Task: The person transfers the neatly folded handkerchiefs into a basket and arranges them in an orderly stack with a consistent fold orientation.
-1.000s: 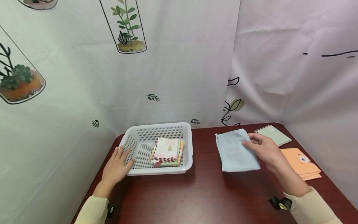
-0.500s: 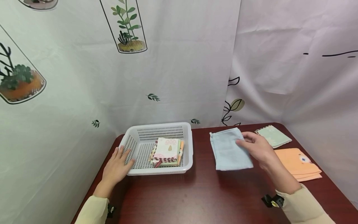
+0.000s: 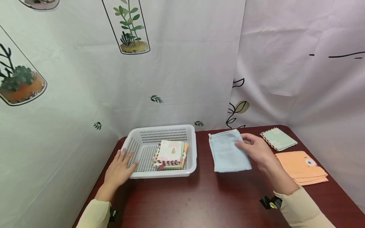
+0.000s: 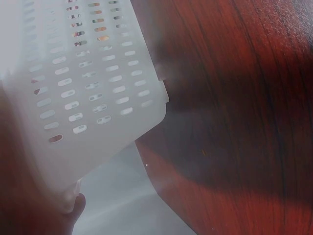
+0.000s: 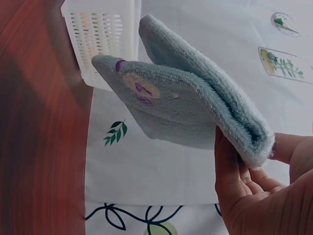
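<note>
My right hand [image 3: 255, 150] pinches a folded light-blue towel [image 3: 229, 152] by its right edge, above the table to the right of the basket. The right wrist view shows the towel's [image 5: 181, 98] fold, with a purple and cream patch on its underside. My left hand [image 3: 118, 169] rests with spread fingers on the left rim of a white plastic basket [image 3: 162, 174]. Inside the basket, toward its right side, lies a stack of folded cloths [image 3: 170, 153], a white one with a pink mushroom print on top. In the left wrist view the basket's slotted wall [image 4: 93, 98] hides most of the hand.
On the right of the dark red table [image 3: 188, 202] lie a folded orange towel [image 3: 299, 164] and, behind it, a pale green cloth [image 3: 279, 139] with a checked edge. A printed white curtain [image 3: 185, 79] hangs behind the table and along both sides.
My right hand has carried the light-blue towel leftward, closer to the basket, uncovering more of the orange towel and green cloth. My left hand and the basket have stayed put.
</note>
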`<act>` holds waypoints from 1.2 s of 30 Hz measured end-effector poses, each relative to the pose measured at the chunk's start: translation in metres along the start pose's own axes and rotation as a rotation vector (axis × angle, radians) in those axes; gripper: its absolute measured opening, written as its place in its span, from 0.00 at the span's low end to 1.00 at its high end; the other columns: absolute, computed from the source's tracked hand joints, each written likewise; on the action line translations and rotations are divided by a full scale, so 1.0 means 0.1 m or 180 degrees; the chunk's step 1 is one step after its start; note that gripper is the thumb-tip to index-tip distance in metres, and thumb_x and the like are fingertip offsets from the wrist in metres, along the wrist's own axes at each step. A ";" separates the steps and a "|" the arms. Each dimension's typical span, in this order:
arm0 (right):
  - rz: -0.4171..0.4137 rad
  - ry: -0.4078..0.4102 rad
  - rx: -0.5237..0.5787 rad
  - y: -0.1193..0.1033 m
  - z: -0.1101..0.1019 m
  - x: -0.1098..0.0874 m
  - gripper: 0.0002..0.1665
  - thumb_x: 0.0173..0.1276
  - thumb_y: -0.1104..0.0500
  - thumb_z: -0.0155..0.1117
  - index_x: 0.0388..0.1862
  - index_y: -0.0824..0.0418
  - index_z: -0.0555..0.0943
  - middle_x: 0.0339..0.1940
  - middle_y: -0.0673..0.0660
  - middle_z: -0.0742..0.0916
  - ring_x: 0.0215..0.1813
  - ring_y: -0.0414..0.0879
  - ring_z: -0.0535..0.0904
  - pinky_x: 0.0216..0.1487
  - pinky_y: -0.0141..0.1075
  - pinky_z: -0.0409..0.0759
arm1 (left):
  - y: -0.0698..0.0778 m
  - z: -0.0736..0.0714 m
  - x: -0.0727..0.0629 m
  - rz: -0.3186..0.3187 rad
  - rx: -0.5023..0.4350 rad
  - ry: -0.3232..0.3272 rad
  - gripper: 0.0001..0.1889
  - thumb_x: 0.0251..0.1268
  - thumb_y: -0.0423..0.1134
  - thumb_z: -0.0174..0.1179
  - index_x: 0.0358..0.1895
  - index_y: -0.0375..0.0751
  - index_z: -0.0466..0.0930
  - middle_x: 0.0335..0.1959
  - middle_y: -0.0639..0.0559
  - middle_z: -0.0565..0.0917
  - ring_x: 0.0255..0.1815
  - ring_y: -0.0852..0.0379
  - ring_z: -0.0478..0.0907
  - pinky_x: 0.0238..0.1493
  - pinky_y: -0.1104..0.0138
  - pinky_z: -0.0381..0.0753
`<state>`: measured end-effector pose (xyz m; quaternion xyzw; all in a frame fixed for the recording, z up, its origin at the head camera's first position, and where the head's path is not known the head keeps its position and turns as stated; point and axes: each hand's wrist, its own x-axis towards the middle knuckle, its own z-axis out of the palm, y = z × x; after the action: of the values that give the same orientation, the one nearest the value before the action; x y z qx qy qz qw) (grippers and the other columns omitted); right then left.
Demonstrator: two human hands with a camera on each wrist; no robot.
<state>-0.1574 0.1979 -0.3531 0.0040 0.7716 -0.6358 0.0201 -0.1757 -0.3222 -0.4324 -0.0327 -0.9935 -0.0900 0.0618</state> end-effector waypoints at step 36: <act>-0.0016 -0.0068 0.0351 -0.10 0.33 0.17 0.26 0.72 0.61 0.65 0.65 0.72 0.74 0.40 0.49 0.89 0.35 0.38 0.84 0.38 0.34 0.84 | -0.01 0.01 0.01 -0.0022 0.0024 -0.0017 0.37 0.75 0.56 0.51 0.78 0.36 0.60 0.80 0.29 0.50 0.81 0.29 0.42 0.77 0.36 0.47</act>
<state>-0.1740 0.1629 -0.3498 -0.0036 0.7351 -0.6774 0.0265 -0.1768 -0.3227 -0.4337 -0.0292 -0.9941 -0.0863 0.0589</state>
